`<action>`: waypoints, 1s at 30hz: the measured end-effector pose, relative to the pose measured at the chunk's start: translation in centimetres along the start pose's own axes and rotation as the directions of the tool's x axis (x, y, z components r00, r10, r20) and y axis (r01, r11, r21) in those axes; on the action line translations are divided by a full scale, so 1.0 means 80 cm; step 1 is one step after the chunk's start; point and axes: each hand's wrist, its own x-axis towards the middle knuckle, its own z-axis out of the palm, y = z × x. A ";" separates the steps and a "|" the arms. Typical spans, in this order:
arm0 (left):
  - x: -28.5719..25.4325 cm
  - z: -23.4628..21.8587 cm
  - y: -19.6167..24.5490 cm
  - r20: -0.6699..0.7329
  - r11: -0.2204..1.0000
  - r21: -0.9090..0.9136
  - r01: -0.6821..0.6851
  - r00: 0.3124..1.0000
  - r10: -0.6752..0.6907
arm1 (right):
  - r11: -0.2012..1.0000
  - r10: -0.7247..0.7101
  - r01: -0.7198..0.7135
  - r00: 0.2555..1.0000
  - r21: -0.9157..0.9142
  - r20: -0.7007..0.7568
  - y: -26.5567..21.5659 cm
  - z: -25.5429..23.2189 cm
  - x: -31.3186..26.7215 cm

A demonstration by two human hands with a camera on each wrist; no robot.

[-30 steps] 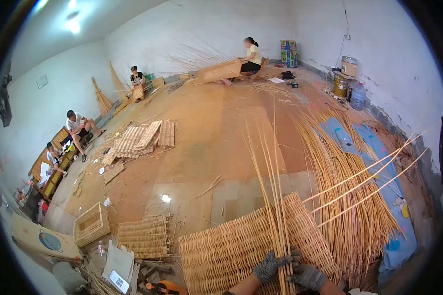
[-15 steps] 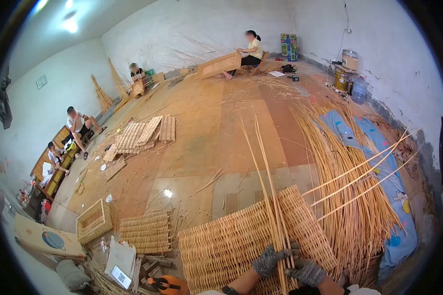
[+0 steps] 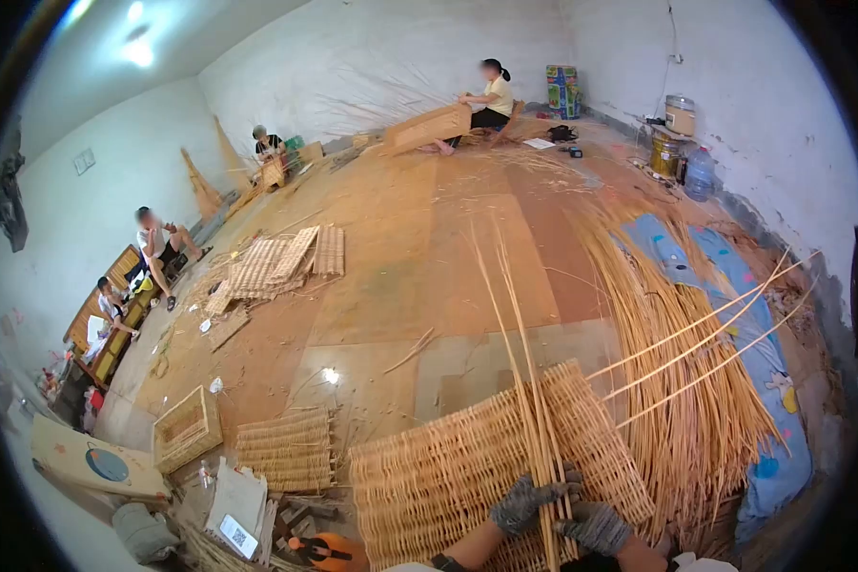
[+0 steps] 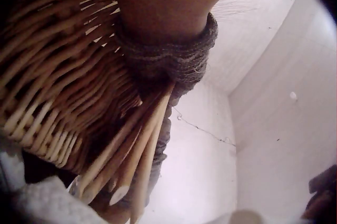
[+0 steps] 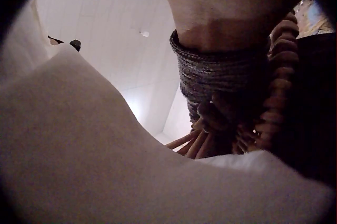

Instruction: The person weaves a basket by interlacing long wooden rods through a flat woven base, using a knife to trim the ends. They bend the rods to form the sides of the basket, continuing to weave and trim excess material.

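In the head view a woven wicker panel (image 3: pixel 448 477) lies across the person's front, with several long rods (image 3: pixel 541 434) upright over it. The gloved left hand (image 3: pixel 521 505) grips the rods near their lower ends. Close on its right, the gloved right hand (image 3: pixel 593 526) has its fingers curled at the same rods. Cut rod ends (image 4: pixel 120 194) stick out below the left glove (image 4: pixel 167 61) in the left wrist view. The right wrist view shows the right glove (image 5: pixel 224 76) by the rods (image 5: pixel 197 144), its fingertips mostly hidden. Three more rods (image 3: pixel 705 338) jut rightward from the panel.
A large bundle of loose rods (image 3: pixel 667 381) lies at right beside a blue cloth (image 3: pixel 772 391). To the left are a smaller woven panel (image 3: pixel 286 448), a shallow basket (image 3: pixel 187 429) and an orange-handled tool (image 3: pixel 326 551). Stacked panels (image 3: pixel 281 262) and seated people are farther back.
Over the last second the upright rods have come closer together and lean more to the left, some no longer standing apart. Both hands stay at their lower ends. The head view has shifted slightly.
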 end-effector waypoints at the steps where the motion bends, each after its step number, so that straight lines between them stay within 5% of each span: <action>1: 0.000 0.001 0.000 0.008 0.999 -0.046 -0.003 1.000 0.003 | 0.996 -0.041 0.042 0.999 0.082 -0.011 -0.018 -0.003 -0.012; 5: -0.006 0.011 0.005 0.001 0.993 -0.121 0.002 1.000 -0.002 | 0.997 0.075 -0.077 0.991 0.018 0.108 -0.032 -0.012 -0.013; 8: 0.003 -0.003 -0.012 -0.004 0.993 -0.120 -0.024 1.000 0.024 | 0.997 0.036 -0.037 0.999 -0.071 -0.009 0.009 0.006 0.002; 10: 0.003 0.001 -0.007 0.000 0.998 -0.014 -0.062 0.998 0.062 | 0.945 -0.149 0.062 0.955 -0.320 -0.255 0.002 0.020 -0.012; 11: 0.001 0.004 -0.008 -0.011 0.994 -0.035 -0.101 0.995 0.100 | 0.898 -0.241 0.068 0.903 -0.436 -0.356 0.002 0.025 -0.022; 13: -0.003 0.017 -0.002 -0.032 0.986 -0.086 -0.140 0.990 0.138 | 0.853 -0.414 0.045 0.665 -0.521 -0.621 0.010 -0.006 -0.040; 15: -0.001 0.017 -0.008 -0.150 0.994 -0.030 -0.107 0.983 0.102 | 0.923 -0.301 0.335 0.323 -0.189 -0.897 0.014 -0.044 -0.060; 17: -0.004 0.031 -0.002 -0.250 0.999 0.000 -0.051 0.967 0.050 | 0.848 -0.063 0.520 0.287 0.100 -0.956 0.021 -0.084 -0.089; 19: -0.005 0.034 -0.001 -0.244 0.987 0.142 -0.077 0.963 0.110 | 0.589 -0.050 0.679 0.572 0.438 -0.818 0.018 -0.116 -0.104; 22: -0.004 0.051 0.024 -0.329 0.942 0.318 -0.104 0.920 0.213 | 0.817 -0.380 0.573 0.621 0.067 -0.685 0.064 -0.155 -0.071; 23: 0.001 0.053 0.030 -0.370 0.922 0.372 -0.106 0.894 0.252 | 0.747 -0.255 0.536 0.777 0.393 -0.575 0.068 -0.159 -0.071; 25: 0.014 0.043 0.021 -0.445 0.890 0.437 -0.127 0.830 0.337 | 0.584 -0.174 0.498 0.848 0.642 -0.500 0.093 -0.164 -0.049; 26: 0.021 0.037 0.015 -0.477 0.872 0.469 -0.139 0.791 0.383 | 0.701 -0.170 0.504 0.806 0.504 -0.568 0.093 -0.167 -0.042; 28: 0.022 0.021 0.004 -0.416 0.857 0.454 -0.242 0.794 0.444 | 0.613 -0.040 0.489 0.804 0.621 -0.594 0.102 -0.166 -0.013; 30: 0.023 0.026 0.001 -0.426 0.843 0.469 -0.265 0.768 0.478 | 0.386 0.071 0.542 0.789 0.746 -0.610 0.109 -0.154 0.014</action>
